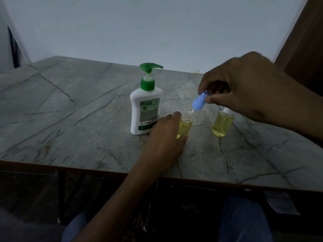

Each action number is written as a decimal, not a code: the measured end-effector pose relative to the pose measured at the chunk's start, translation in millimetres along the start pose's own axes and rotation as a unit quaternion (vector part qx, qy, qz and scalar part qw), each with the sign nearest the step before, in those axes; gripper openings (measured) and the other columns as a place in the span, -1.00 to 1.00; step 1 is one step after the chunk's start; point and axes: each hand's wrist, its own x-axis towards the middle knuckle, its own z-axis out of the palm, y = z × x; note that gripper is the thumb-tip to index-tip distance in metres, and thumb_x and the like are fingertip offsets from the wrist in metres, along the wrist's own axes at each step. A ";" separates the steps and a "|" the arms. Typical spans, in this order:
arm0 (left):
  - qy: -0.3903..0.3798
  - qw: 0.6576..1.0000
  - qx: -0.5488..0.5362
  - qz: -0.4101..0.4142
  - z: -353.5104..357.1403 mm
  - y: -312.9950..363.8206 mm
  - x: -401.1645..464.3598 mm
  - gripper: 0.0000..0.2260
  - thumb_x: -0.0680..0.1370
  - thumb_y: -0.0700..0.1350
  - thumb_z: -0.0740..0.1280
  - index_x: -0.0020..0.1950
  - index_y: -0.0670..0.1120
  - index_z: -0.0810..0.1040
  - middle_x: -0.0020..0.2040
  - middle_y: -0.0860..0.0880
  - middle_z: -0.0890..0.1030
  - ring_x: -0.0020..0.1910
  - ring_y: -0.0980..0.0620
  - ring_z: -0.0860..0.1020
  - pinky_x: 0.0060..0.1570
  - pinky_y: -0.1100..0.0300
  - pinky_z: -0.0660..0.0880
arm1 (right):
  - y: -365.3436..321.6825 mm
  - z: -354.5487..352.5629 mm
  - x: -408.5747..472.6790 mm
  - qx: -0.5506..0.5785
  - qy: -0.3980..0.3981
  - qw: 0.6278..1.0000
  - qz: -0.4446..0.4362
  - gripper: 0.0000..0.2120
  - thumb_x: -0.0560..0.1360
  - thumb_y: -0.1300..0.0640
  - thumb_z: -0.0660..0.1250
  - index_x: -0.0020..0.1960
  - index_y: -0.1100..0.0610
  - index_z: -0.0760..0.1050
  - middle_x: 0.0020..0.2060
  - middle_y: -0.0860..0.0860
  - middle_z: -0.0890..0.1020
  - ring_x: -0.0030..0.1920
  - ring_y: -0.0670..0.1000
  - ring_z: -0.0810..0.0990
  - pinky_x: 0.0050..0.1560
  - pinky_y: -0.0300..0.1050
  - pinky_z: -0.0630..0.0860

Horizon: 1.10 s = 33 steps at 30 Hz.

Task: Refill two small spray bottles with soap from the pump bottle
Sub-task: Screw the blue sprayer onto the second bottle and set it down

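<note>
Near the desk's point(70, 105) front edge, the left hand point(164, 137) grips an uncapped spray bottle point(186, 124). Just above its mouth, the right hand point(244, 88) pinches the blue sprayer cap point(251, 101) (tilted). Bottle 2 point(222, 124) stands right; the pump bottle point(146, 109) stands left.

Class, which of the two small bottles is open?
The bottle the left hand holds: its neck is bare, its blue sprayer lifted out. The other bottle is capped.

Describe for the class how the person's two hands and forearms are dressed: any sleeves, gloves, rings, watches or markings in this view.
The left hand and right hand are bare: no gloves, rings or watch show. Both forearms are uncovered to the frame's edge, with no sleeve, band or marking visible.
</note>
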 end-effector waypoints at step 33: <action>-0.004 0.999 -0.033 -0.019 3.0 -4.5 1.6 -0.67 0.63 -0.04 0.43 0.34 -0.09 0.50 0.17 -0.04 0.59 0.10 0.00 0.51 0.14 0.03 0.47 | 7.9 35.8 32.8 0.029 -0.153 0.987 -0.045 -0.84 0.50 0.08 0.52 0.02 -0.06 0.59 -0.21 -0.23 0.60 -0.25 -0.18 0.61 -0.15 -0.14 0.54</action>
